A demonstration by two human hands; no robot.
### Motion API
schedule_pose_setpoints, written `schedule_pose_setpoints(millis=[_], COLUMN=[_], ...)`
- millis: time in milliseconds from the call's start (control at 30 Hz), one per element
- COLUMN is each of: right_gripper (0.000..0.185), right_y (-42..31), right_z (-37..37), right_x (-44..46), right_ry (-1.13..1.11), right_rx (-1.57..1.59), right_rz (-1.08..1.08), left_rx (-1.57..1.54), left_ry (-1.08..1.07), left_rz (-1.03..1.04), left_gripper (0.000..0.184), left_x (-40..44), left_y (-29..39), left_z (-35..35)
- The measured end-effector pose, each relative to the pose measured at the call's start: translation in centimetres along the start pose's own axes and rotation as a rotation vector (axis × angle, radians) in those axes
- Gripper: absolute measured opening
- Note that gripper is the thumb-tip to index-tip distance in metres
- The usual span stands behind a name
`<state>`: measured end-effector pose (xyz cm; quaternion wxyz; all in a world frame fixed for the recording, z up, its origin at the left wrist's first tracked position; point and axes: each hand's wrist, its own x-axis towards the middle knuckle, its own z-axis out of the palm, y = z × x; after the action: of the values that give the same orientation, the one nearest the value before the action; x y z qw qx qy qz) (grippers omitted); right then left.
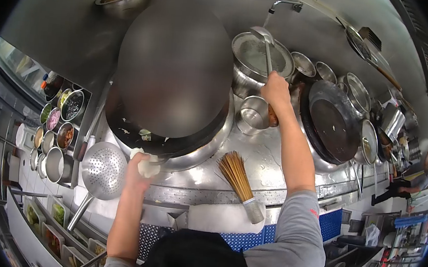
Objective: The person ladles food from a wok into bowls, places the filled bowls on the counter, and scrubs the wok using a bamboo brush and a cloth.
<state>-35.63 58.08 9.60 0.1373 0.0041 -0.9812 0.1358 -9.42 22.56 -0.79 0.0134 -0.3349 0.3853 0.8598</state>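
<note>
My right hand (277,92) is closed round the handle of a steel ladle (263,35), which reaches over a large pot of cloudy liquid (235,66). In my left hand (137,170) is a bunched white cloth (148,167), pressed at the near rim of a big black wok (123,128). Bits of food cling to the wok's inside; a grey blur hides most of it. Just below my right hand stands a small steel pot (252,115). A bamboo wok brush (236,173) lies on the steel stove top between my arms.
A perforated strainer (104,169) rests left of my left hand. Several ingredient bowls (72,105) stand farther left. To the right sits a second wok (334,126), with more pots behind it. A tap (286,5) projects above the large pot. Another person (413,186) is at far right.
</note>
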Motion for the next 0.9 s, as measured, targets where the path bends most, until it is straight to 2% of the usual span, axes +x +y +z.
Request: schedule_pose_setpoints(millis=[33, 100, 133, 167, 200, 233, 267, 300, 367, 400, 467, 500, 567, 600, 667, 733, 767, 800, 867, 900], right_gripper=[0.031, 0.017, 0.016, 0.030, 0.030, 0.016, 0.021, 0.027, 0.010, 0.005, 0.017, 0.025, 0.048, 0.055, 0.054, 0.053, 0.051, 0.049, 0.043, 0.041], right_y=[1.2, 5.4, 6.5, 5.5, 6.5, 7.7, 7.6, 5.8, 4.4, 3.7, 0.2, -1.6, -5.9, -7.5, -10.1, -12.3, -13.1, -13.9, -14.8, -14.9], right_z=[0.5, 3.5, 4.4, 2.6, 2.2, 3.0, 2.9, 1.4, -1.1, -2.4, -4.6, -5.8, -7.4, -7.6, -7.0, -6.0, -5.6, -5.2, -4.0, -3.1], right_x=[0.5, 4.4, 5.7, 5.4, 5.2, 5.5, 4.1, 1.0, -0.6, -1.4, -6.0, -8.4, -13.9, -16.5, -21.5, -26.2, -28.2, -29.9, -32.5, -33.9], right_ry=[0.039, -0.043, -0.090, -0.244, -0.422, -0.464, -0.425, -0.379, -0.560, -0.649, -0.779, -0.854, -0.705, -0.691, -0.714, -0.722, -0.694, -0.654, -0.714, -0.615], right_rx=[-0.009, 0.143, 0.221, 0.612, 1.205, 1.589, 2.039, 2.306, 2.417, 2.465, 2.715, 2.829, 2.968, 2.976, 2.980, 2.934, 2.789, 2.651, 2.415, 2.145], right_rz=[0.023, 0.001, -0.014, 0.181, 0.331, 0.286, 0.336, 0.250, 0.373, 0.447, 0.499, 0.538, 0.673, 0.739, 0.803, 0.875, 0.888, 0.883, 0.878, 0.640], left_rx=[-0.001, -0.001, -0.018, -0.020, -0.024, -0.040, -0.059, -0.039, 0.064, 0.151, 0.290, 0.447, 0.797, 0.940, 1.301, 1.525, 1.641, 1.524, 1.291, 1.193], left_ry=[-0.013, -0.065, -0.080, -0.109, -0.129, -0.211, -0.287, -0.287, -0.228, -0.278, -0.349, -0.267, -0.097, -0.011, 0.101, 0.103, 0.099, 0.026, -0.147, -0.157], left_rz=[-0.002, 0.012, 0.012, 0.001, -0.008, -0.072, -0.134, -0.082, 0.043, 0.090, 0.082, 0.140, 0.283, 0.315, 0.363, 0.279, 0.241, 0.147, -0.027, -0.025], left_gripper=[0.020, 0.019, 0.018, 0.021, 0.024, 0.028, 0.032, 0.036, 0.046, 0.051, 0.050, 0.048, 0.045, 0.047, 0.049, 0.044, 0.042, 0.043, 0.046, 0.046], left_x=[0.2, 0.1, 0.0, -0.2, -0.5, -1.1, -1.9, -2.3, -4.1, -5.1, -6.5, -7.3, -9.2, -10.0, -11.2, -10.7, -10.3, -10.4, -11.0, -11.5], left_y=[-0.1, -0.2, -0.2, -0.1, 0.1, 0.7, 1.3, 1.1, 1.5, 2.6, 5.5, 7.1, 10.4, 11.7, 14.5, 15.1, 15.5, 16.0, 15.6, 15.2], left_z=[-0.2, -0.5, -0.6, -0.7, -1.0, -1.6, -2.7, -4.5, -7.4, -9.6, -14.6, -17.1, -21.3, -23.8, -27.8, -32.9, -34.7, -36.0, -37.0, -37.0])
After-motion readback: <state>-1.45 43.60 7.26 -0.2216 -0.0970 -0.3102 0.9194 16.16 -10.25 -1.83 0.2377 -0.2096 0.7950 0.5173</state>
